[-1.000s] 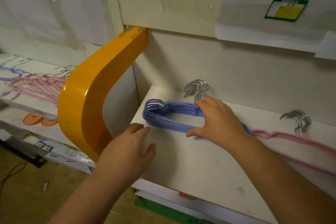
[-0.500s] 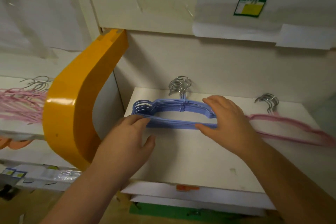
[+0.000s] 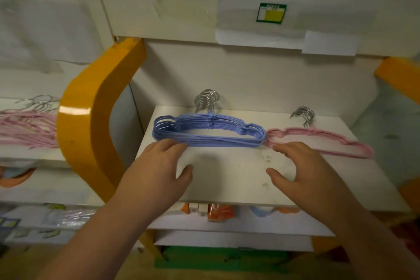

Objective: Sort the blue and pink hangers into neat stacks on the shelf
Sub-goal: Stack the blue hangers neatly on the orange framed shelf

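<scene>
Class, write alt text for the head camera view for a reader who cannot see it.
Two bare hands, left hand and right hand, reach over a white shelf, fingers spread beside a stack of blue hangers. A smaller stack of pink hangers lies to its right, metal hooks toward the back wall.

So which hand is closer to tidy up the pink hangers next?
Probably the right hand. It hovers open just in front of the pink hangers, near their left end. The left hand is at the blue hangers, further away.
</scene>
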{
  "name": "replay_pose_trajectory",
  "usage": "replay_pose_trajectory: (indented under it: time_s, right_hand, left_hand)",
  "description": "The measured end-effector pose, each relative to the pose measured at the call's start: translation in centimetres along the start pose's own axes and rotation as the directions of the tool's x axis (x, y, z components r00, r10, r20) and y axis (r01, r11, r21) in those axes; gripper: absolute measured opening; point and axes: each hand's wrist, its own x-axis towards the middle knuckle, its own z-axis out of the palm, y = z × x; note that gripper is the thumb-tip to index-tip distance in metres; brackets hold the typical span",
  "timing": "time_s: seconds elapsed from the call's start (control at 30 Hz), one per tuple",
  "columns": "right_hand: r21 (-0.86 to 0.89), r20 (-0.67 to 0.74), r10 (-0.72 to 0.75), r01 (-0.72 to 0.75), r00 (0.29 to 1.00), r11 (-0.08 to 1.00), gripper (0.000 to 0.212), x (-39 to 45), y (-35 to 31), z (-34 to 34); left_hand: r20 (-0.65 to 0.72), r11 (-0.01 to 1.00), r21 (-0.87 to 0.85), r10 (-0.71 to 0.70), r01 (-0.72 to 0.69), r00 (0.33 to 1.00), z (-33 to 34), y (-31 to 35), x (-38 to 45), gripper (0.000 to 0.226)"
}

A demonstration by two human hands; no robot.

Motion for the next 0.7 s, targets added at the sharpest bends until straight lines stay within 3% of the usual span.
replay_pose_trajectory:
  time_s: [0.3, 0.47, 0.7]
  right_hand:
    - [0.064, 0.153, -0.216, 0.208, 0.964, 0.976, 0.047, -4.1, -3.4, 0.7]
    - [0.104, 0.312, -0.364, 0.350, 0.877, 0.931, 0.045, -5.1, -8.9, 2.2]
    - [0.183, 0.392, -0.563, 0.538, 0.728, 0.823, 0.040, -6.2, -20.0, 5.7]
  left_hand:
    - [-0.031, 0.954, 0.085, -0.285, 0.287, 0.958, -3.1, 1.4, -11.1, 0.053]
    - [-0.047, 0.890, 0.165, -0.424, 0.425, 0.905, -5.7, -0.6, -18.0, 0.057]
    - [-0.119, 0.792, 0.121, -0.586, 0.598, 0.801, -8.9, -7.5, -25.6, 0.059]
